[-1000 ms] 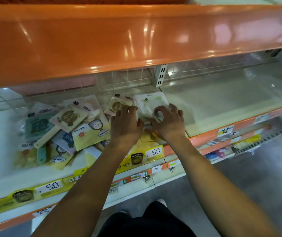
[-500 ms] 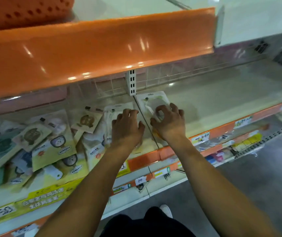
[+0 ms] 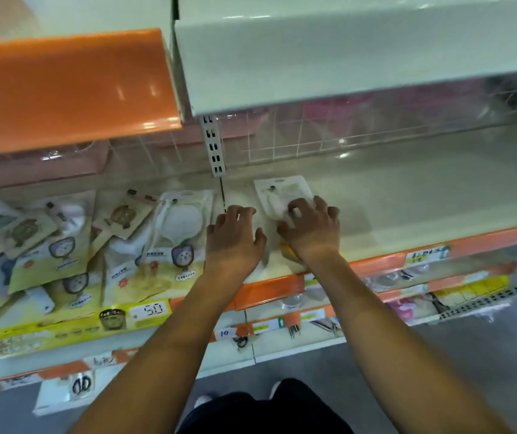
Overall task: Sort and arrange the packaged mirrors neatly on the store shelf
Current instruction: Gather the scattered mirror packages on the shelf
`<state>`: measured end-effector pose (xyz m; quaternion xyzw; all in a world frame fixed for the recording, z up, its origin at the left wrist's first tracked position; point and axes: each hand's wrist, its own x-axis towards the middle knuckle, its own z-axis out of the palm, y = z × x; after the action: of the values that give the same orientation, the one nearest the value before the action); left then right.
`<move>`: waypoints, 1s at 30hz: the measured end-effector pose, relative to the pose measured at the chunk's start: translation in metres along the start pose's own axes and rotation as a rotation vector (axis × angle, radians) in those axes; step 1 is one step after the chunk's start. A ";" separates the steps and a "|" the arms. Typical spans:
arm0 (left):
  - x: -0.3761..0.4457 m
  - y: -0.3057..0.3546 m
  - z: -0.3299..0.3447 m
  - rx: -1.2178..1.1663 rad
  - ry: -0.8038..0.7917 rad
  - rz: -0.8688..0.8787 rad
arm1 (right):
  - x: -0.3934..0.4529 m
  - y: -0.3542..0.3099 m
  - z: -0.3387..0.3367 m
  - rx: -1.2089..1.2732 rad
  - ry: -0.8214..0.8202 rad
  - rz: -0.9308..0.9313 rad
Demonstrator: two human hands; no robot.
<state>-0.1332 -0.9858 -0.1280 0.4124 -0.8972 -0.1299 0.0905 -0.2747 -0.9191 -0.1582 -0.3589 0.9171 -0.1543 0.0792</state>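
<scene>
Shelf [image 3: 407, 195]: right bay nearly bare, evidently the sorting area.
Pile [image 3: 72, 245]: mixed mirror packs heaped in left bay, unsorted.
Pale mirror pack [image 3: 279, 191]: flat on right bay, beside the divider.
Left hand [image 3: 235, 239]: fingers spread, flat on shelf, holding nothing.
Right hand [image 3: 312, 227]: fingers curled onto pack, pressing it square.

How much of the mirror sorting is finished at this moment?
Done: little. In hand: one white packaged mirror lies on the right shelf section, under the right hand; the left hand rests beside it. Left: the jumbled pile of packaged mirrors on the left section.
</scene>
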 end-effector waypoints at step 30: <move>0.008 -0.004 0.002 -0.035 -0.004 -0.029 | -0.007 0.001 0.004 0.067 -0.116 0.003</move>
<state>-0.1361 -0.9943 -0.1306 0.4233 -0.8890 -0.1474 0.0941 -0.2696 -0.9145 -0.1619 -0.3630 0.9059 -0.1636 0.1443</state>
